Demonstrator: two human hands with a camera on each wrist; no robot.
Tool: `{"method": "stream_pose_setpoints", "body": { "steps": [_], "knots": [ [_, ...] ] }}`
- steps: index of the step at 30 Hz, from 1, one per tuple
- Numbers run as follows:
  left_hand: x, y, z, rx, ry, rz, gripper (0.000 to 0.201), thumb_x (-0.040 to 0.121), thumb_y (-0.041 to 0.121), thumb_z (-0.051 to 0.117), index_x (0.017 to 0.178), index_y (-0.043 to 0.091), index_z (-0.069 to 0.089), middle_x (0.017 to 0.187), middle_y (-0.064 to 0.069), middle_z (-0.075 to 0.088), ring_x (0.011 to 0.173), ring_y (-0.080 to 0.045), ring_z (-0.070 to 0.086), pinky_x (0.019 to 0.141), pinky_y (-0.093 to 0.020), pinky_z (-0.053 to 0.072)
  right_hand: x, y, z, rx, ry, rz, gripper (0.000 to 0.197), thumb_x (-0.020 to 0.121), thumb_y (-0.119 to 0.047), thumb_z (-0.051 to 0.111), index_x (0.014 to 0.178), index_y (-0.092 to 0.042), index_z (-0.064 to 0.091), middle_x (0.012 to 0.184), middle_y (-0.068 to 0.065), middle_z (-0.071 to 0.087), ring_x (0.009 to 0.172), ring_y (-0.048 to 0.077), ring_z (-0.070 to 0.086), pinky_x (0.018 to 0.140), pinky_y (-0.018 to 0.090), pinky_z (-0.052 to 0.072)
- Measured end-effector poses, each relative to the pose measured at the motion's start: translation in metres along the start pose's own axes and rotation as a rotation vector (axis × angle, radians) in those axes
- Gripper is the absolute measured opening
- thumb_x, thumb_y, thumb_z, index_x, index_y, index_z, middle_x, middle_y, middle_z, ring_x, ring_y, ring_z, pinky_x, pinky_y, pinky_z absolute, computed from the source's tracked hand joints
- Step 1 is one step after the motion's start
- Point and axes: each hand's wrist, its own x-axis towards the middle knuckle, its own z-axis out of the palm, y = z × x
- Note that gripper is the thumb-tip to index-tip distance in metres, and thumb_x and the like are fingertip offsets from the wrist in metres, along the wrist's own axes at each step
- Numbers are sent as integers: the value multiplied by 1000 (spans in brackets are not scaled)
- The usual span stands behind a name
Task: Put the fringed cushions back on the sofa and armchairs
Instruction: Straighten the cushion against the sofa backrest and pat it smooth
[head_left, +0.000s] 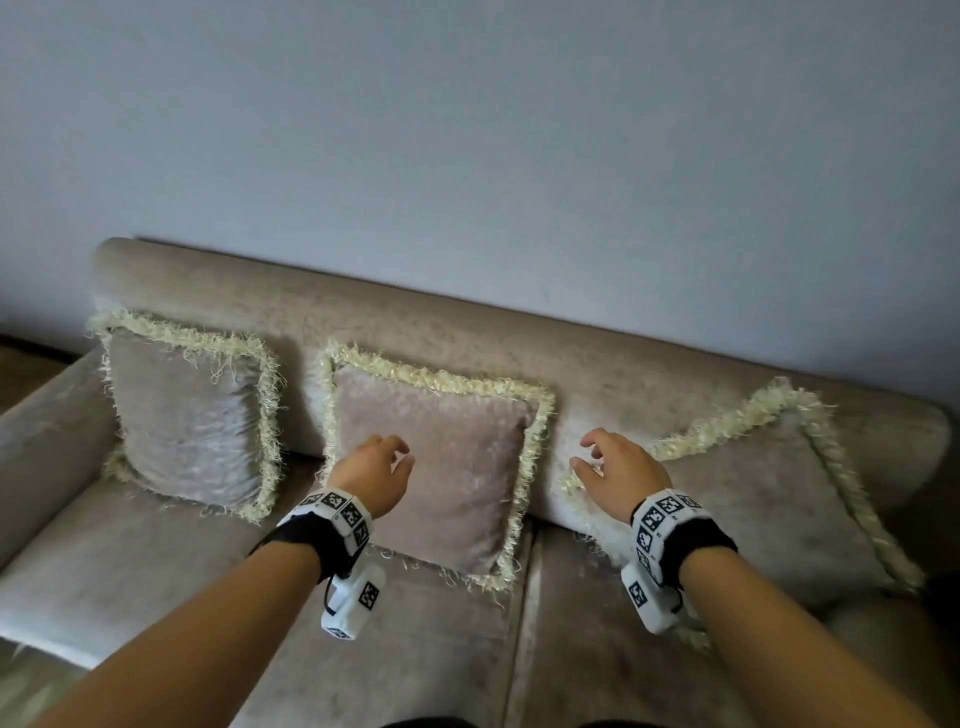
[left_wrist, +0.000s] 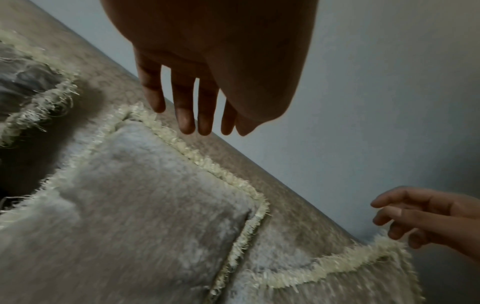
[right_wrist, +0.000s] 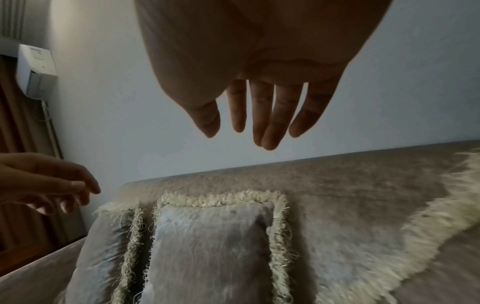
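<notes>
Three beige velvet cushions with cream fringe lean on the sofa (head_left: 467, 332) backrest. The left cushion (head_left: 187, 415) stands upright, the middle cushion (head_left: 457, 467) beside it, and the right cushion (head_left: 769, 493) sits turned like a diamond. My left hand (head_left: 382, 467) hovers in front of the middle cushion with relaxed fingers, holding nothing. My right hand (head_left: 608, 465) hovers between the middle and right cushions, fingers loose and empty. In the left wrist view the left fingers (left_wrist: 184, 115) hang straight above the middle cushion (left_wrist: 135, 195). In the right wrist view the right fingers (right_wrist: 267, 123) hang straight above the backrest.
A plain pale wall (head_left: 467, 130) rises behind the sofa. The sofa's left arm (head_left: 41, 436) and right arm (head_left: 883, 649) bound the seat. A white box (right_wrist: 36, 67) hangs on the wall at the far left, next to brown curtains.
</notes>
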Motion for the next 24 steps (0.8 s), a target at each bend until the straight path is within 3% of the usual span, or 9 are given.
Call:
{"method": "stream_pose_setpoints", "body": {
  "steps": [4,8,12,17,19,21,24],
  "knots": [
    [42,-82,-12,-2,-43,-9,31,96,46,46,117,27,57,113,2,58,100,-18,61,86,-39,52,40,-67,41,-6,0,38,34,97,-48,50,124,-28,53,125,-6,59,106,17,61,84,34,51],
    [83,-157,-29,-36,-111,-30,34,94,46,48,120,27,56,119,-2,57,101,-19,60,90,-42,51,78,-133,79,-1,-89,95,39,97,-45,50,131,-28,49,134,-4,55,109,18,60,89,34,50],
    [125,-204,-32,-15,-192,-39,40,95,44,49,128,23,52,126,-6,53,111,-25,57,94,-41,49,114,-183,104,-34,-181,104,47,99,-42,49,143,-26,41,145,-1,44,121,21,55,96,36,48],
    [170,-245,7,-73,-236,-52,48,93,45,55,134,21,48,132,-11,48,119,-30,51,102,-43,44,166,-205,137,-121,-239,86,58,98,-44,50,149,-27,30,146,1,37,129,24,44,100,42,46],
    [185,-257,33,-88,-262,-70,60,90,49,59,140,21,43,137,-12,43,124,-30,47,105,-44,41,191,-205,150,-131,-272,59,62,96,-45,52,151,-28,26,147,2,33,129,25,43,98,42,47],
    [199,-270,59,-77,-288,-107,82,81,60,64,147,25,31,142,-11,37,130,-32,41,107,-45,39,217,-204,166,-150,-300,15,67,95,-46,55,152,-29,23,153,3,25,136,27,36,107,42,41],
    [218,-281,95,-48,-360,-124,114,62,78,67,152,37,9,148,-11,27,135,-37,33,110,-49,36,250,-199,188,-252,-249,-33,77,91,-57,55,154,-36,15,163,4,7,150,29,8,120,48,14]
  ]
}}
